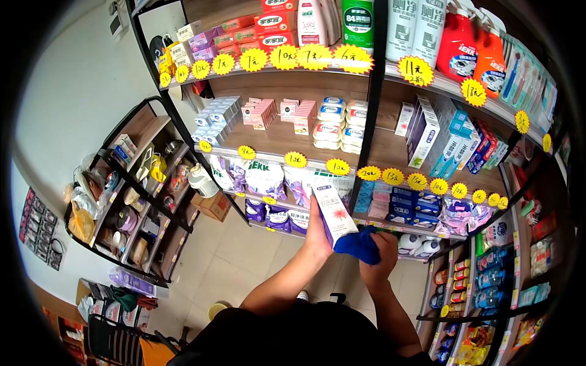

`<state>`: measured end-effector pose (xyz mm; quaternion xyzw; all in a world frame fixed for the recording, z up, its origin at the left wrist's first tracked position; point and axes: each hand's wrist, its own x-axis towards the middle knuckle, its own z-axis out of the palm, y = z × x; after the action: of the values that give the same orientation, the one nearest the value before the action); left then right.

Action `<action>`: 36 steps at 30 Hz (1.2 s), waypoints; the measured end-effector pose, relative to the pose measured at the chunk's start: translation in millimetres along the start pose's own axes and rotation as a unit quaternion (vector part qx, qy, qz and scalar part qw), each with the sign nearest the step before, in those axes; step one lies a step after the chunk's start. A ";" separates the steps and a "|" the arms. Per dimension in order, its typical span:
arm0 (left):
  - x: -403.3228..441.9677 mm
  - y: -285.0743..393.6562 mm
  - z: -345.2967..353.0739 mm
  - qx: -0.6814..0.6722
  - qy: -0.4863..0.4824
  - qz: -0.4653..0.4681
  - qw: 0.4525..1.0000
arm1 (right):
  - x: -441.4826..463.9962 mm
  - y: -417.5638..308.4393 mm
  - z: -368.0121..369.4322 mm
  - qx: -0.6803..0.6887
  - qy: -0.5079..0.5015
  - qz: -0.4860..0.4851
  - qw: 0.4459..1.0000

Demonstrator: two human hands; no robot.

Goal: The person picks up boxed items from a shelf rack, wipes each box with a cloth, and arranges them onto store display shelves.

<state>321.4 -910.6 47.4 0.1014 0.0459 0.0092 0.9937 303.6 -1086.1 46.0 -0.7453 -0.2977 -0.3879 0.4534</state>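
In the middle of the view my left hand (pixel 317 235) is wrapped round a tall white and purple box (pixel 335 213) with a red flower print, held tilted. My right hand (pixel 379 257) grips a blue cloth (pixel 359 246), which touches the lower end of the box. Both hands are in front of the shelves, above the tiled floor. Behind the box, bags of washing powder (pixel 266 180) stand on a lower shelf.
Shelf edges (pixel 274 157) with yellow price tags run across the front. Pink boxes (pixel 264 114) and toothpaste boxes (pixel 422 131) stand on the middle shelves. At left are a cluttered rack, a white jug (pixel 202 181) and a cardboard box (pixel 211 207). Bottles (pixel 490 277) fill the right shelves.
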 end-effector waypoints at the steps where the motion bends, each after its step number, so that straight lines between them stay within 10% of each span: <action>1: 2.9 7.8 -1.5 0.019 -0.002 0.022 1.000 | 0.2 -0.1 3.9 -0.001 0.001 0.000 1.000; 5: 0.1 35.5 9.9 0.077 0.006 0.029 0.997 | -8.3 7.3 27.5 0.080 -0.022 0.223 0.971; 8: 5.9 45.5 -1.5 0.167 -0.005 0.021 0.986 | -3.3 0.9 37.3 0.298 -0.023 0.481 0.824; 11: 6.8 58.1 3.0 0.275 0.011 0.016 0.961 | 9.4 -24.3 40.1 0.383 -0.031 0.525 0.759; 15: 18.4 56.8 -4.8 0.287 -0.083 0.068 0.952 | 3.6 -27.5 40.7 0.393 -0.054 0.515 0.760; 19: 27.5 54.2 3.0 0.300 -0.145 0.042 0.942 | -4.5 -14.6 43.6 0.124 -0.188 0.326 0.918; 29: 75.6 7.0 4.4 0.383 -0.224 0.029 0.896 | 5.7 52.7 12.1 0.112 -0.277 0.384 0.874; 32: 99.6 -6.3 5.4 0.661 -0.206 0.104 0.714 | 16.3 86.4 -1.9 0.096 -0.236 0.386 0.887; 36: 112.8 -30.8 39.3 0.706 -0.178 0.080 0.680 | 39.3 139.0 -19.8 0.055 -0.272 0.362 0.890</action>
<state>437.6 -945.5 69.4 0.7763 -0.1476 0.0352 0.6118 428.6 -1157.6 23.2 -0.8515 -0.1402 0.0378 0.5039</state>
